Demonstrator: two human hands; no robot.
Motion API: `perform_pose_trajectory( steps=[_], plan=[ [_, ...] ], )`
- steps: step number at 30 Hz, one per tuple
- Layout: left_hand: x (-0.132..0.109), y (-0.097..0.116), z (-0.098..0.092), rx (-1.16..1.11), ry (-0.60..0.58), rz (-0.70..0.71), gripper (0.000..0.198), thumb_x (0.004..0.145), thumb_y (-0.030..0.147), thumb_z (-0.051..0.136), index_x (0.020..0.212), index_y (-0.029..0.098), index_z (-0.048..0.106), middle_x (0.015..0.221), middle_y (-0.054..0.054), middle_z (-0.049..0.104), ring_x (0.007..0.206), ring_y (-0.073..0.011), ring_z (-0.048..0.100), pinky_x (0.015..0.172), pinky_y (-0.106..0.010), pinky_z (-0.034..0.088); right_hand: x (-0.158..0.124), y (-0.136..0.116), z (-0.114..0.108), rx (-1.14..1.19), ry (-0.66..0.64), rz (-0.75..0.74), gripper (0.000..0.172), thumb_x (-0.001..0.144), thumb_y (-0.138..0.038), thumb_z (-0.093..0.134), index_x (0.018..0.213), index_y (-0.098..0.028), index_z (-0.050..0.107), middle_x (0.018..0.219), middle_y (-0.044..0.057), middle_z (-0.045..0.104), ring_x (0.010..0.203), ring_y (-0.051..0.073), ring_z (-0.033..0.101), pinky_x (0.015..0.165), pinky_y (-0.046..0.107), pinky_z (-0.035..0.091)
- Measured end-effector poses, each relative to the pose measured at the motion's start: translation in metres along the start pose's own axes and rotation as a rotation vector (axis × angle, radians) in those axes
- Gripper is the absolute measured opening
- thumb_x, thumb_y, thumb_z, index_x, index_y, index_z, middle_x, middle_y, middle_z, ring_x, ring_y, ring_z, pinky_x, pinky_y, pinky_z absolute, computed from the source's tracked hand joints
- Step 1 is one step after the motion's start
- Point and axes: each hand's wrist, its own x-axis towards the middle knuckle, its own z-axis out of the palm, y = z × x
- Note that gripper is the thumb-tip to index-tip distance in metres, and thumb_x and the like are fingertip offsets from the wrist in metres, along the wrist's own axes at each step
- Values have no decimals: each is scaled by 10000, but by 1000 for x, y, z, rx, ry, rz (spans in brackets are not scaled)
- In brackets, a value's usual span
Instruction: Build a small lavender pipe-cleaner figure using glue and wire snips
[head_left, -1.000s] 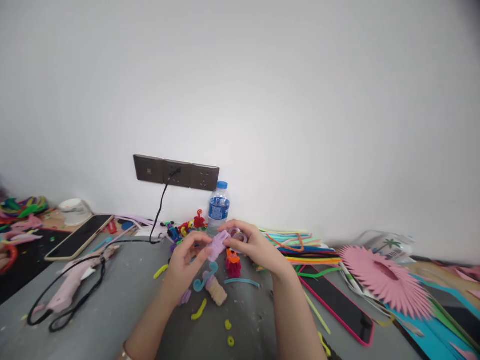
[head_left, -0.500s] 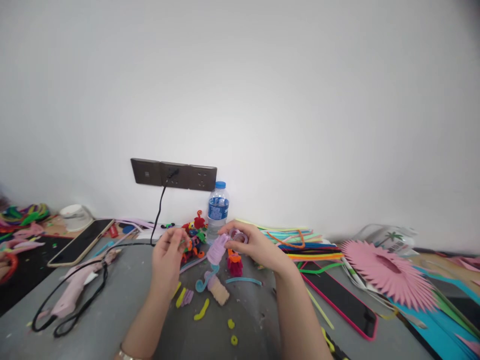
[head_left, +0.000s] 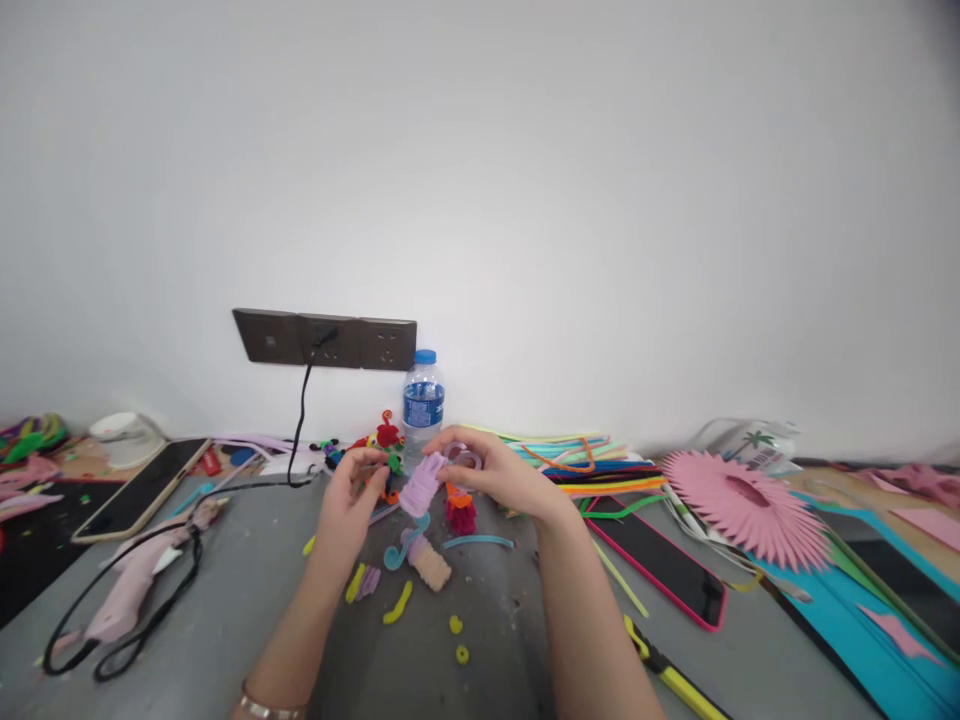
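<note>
Purple fuzzy piece [head_left: 421, 487] is pinched in the right hand [head_left: 499, 470], just in front of the bottle [head_left: 424, 405]; left hand [head_left: 351, 500] is held narrowly parted, front-left of it. Probably mid-shaping, so a steady hold's needed next.
</note>
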Motion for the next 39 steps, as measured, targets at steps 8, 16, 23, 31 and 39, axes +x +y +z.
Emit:
perform_pose_trajectory(
  steps=[8,16,23,31,39],
  plan=[
    [-11,4,4,111,-249,178,335,885,442,599,1138,232,665,1220,-110,609,995,-234,627,818,-329,539,4,4,5,30,39,43,228,862,-380,652,1007,-204,650,965,20,625,767,147,537,706,269,441],
    [-15,-2,8,165,-309,224,440,729,291,799,1133,268,627,1222,-83,552,1054,-241,594,843,-318,538,7,0,10,22,18,44,238,876,-403,639,1001,-202,657,973,27,628,756,148,535,669,258,441],
    [-16,3,10,111,-267,158,419,654,291,847,954,222,563,1029,-32,550,865,-177,588,715,-251,518,7,1,11,49,3,54,273,877,-447,644,1003,-206,666,972,25,635,715,135,542,643,254,450],
    [-18,8,12,62,-286,126,446,608,294,869,857,209,509,894,5,517,774,-148,539,643,-210,469,7,-3,12,55,-33,67,314,856,-486,650,988,-203,684,953,23,639,770,151,556,666,260,459],
    [-18,12,12,38,-306,122,446,609,303,870,830,208,494,856,17,498,765,-143,523,647,-208,450,7,-6,11,-6,-26,10,225,880,-403,641,969,-204,697,1024,32,661,922,180,582,820,294,463]
  ],
)
